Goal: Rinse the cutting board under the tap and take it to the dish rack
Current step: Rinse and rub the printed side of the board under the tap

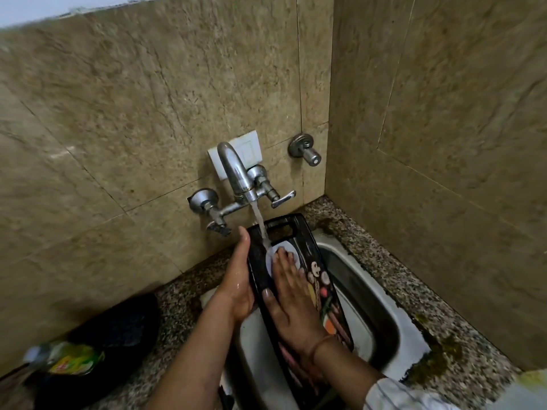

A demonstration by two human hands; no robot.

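Note:
A black cutting board (307,250) with printed vegetable pictures and a handle slot at its far end is held lengthwise over the steel sink (376,297). The wall tap (236,176) runs, and its stream lands on the board's upper part. My left hand (238,279) grips the board's left edge, thumb pointing up along it. Flat on the board's face lies my right hand (288,294), fingers spread, fingertips at the spot where the water hits. The board's near end is hidden behind my right wrist.
Speckled granite counter (384,253) surrounds the sink, with tiled walls behind and to the right. A dark pan-like object (118,324) and a green-labelled bottle (68,358) sit at the lower left. A spare valve (305,150) sticks out of the wall.

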